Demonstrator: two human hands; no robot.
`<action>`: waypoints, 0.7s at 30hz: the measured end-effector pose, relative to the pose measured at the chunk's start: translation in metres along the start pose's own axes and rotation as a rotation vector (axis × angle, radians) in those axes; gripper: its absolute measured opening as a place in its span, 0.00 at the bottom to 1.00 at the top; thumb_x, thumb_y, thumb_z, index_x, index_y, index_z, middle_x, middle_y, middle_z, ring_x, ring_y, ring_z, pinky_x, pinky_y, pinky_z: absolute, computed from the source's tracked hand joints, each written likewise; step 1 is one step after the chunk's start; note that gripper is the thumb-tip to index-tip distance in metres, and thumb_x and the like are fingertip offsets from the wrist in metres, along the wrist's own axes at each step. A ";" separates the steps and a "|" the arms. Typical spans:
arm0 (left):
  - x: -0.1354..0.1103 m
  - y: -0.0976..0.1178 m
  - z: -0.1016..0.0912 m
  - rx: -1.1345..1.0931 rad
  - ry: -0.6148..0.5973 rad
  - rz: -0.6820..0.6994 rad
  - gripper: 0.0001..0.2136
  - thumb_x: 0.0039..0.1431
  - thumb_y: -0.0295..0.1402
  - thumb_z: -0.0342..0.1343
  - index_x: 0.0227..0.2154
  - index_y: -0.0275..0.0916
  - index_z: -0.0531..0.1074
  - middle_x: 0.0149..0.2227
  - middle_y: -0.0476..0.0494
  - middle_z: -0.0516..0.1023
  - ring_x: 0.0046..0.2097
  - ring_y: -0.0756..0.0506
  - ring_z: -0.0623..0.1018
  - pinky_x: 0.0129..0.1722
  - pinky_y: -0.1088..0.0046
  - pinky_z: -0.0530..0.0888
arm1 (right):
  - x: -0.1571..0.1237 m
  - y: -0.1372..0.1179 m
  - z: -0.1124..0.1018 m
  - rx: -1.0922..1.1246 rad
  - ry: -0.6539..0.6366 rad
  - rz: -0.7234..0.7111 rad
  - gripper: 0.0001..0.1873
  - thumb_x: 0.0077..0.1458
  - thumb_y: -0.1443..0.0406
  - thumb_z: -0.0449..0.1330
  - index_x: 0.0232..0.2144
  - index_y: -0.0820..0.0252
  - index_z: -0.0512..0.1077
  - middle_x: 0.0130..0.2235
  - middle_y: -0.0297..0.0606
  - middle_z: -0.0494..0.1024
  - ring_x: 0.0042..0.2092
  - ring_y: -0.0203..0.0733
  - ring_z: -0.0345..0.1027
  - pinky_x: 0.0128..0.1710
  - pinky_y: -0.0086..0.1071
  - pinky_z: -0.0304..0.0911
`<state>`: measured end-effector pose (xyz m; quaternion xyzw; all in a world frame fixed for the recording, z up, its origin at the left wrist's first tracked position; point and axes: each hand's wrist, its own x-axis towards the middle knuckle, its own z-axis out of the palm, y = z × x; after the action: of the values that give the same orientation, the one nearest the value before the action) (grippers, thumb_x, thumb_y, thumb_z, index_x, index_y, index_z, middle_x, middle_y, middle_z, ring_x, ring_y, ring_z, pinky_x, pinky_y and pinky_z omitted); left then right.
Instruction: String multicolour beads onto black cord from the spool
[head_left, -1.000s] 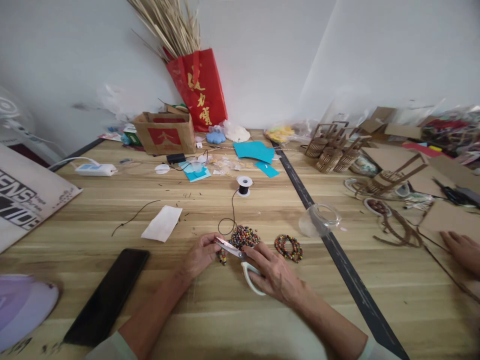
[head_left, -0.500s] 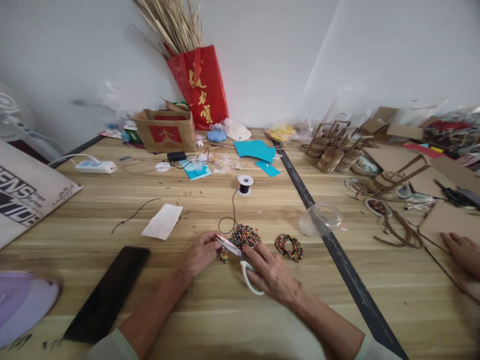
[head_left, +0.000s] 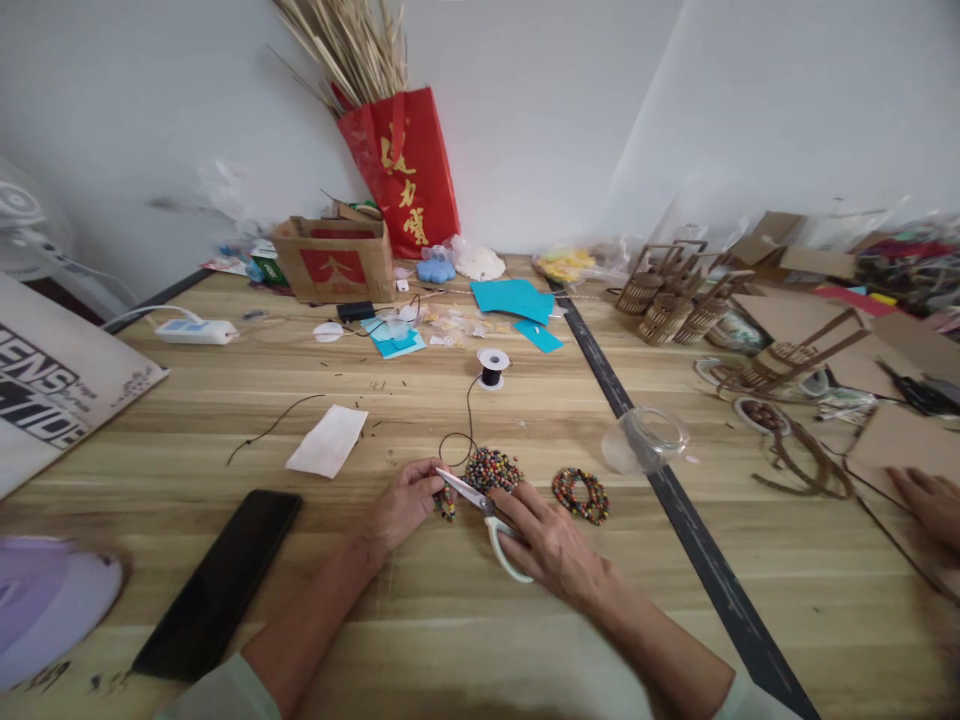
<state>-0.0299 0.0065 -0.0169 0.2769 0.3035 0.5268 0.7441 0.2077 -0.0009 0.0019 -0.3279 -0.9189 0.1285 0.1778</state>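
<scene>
My right hand point(head_left: 551, 545) grips white-handled scissors point(head_left: 487, 515), whose blades point left toward my left hand point(head_left: 401, 505). My left hand pinches a short strand of coloured beads point(head_left: 448, 507) at the blade tips. Just beyond lies a pile of coloured beads point(head_left: 491, 468), with a black cord running up to a small spool point(head_left: 492, 366). A finished bead bracelet point(head_left: 579, 494) lies to the right of the pile.
A black phone point(head_left: 221, 580) lies front left, a white paper scrap point(head_left: 327, 440) behind it. A clear plastic cup point(head_left: 643, 440) lies on its side near a dark table seam. Cardboard craft pieces and another person's hand point(head_left: 930, 505) are at the right. Box and red bag stand at the back.
The scissors and both hands have stayed together at the bead strand, shifting only slightly; the view has drifted a little.
</scene>
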 end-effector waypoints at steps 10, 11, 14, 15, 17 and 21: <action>0.003 0.012 -0.003 -0.114 0.019 0.100 0.10 0.44 0.31 0.70 0.28 0.32 0.78 0.28 0.46 0.76 0.31 0.50 0.75 0.32 0.77 0.73 | -0.001 0.012 -0.012 0.224 0.054 0.002 0.14 0.59 0.69 0.56 0.48 0.59 0.68 0.40 0.40 0.74 0.37 0.39 0.71 0.37 0.28 0.66; 0.004 0.013 -0.004 -0.130 0.025 0.104 0.09 0.45 0.32 0.70 0.28 0.32 0.78 0.28 0.46 0.76 0.31 0.50 0.75 0.32 0.77 0.73 | -0.001 0.013 -0.012 0.211 0.049 -0.008 0.13 0.57 0.69 0.56 0.46 0.59 0.68 0.39 0.40 0.74 0.36 0.39 0.70 0.35 0.28 0.65; 0.005 0.016 -0.006 -0.178 0.057 0.108 0.07 0.48 0.30 0.67 0.28 0.32 0.77 0.27 0.46 0.75 0.30 0.50 0.74 0.30 0.77 0.73 | -0.002 0.012 -0.013 0.137 0.014 -0.020 0.08 0.54 0.70 0.57 0.39 0.59 0.66 0.34 0.37 0.73 0.33 0.39 0.69 0.32 0.28 0.62; 0.005 0.016 -0.007 -0.186 0.075 0.107 0.06 0.50 0.29 0.66 0.28 0.32 0.76 0.27 0.46 0.74 0.30 0.50 0.74 0.29 0.77 0.73 | -0.002 0.011 -0.013 0.107 -0.012 -0.021 0.07 0.53 0.70 0.57 0.37 0.59 0.65 0.33 0.36 0.73 0.31 0.38 0.69 0.30 0.27 0.61; 0.006 0.016 -0.008 -0.186 0.108 0.104 0.03 0.51 0.27 0.64 0.29 0.32 0.76 0.27 0.46 0.74 0.30 0.50 0.75 0.29 0.77 0.74 | -0.001 0.006 -0.014 0.051 -0.089 -0.025 0.05 0.54 0.69 0.58 0.35 0.59 0.65 0.32 0.34 0.72 0.30 0.37 0.68 0.30 0.27 0.60; 0.007 0.013 -0.010 -0.160 0.126 0.109 0.04 0.50 0.24 0.65 0.30 0.32 0.77 0.27 0.45 0.77 0.31 0.50 0.76 0.29 0.78 0.74 | 0.000 -0.005 -0.014 -0.039 -0.232 -0.062 0.06 0.56 0.67 0.60 0.37 0.59 0.67 0.39 0.38 0.75 0.35 0.39 0.71 0.31 0.28 0.62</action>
<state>-0.0440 0.0175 -0.0153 0.1991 0.2912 0.6056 0.7133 0.2104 -0.0033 0.0162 -0.2857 -0.9453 0.1419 0.0679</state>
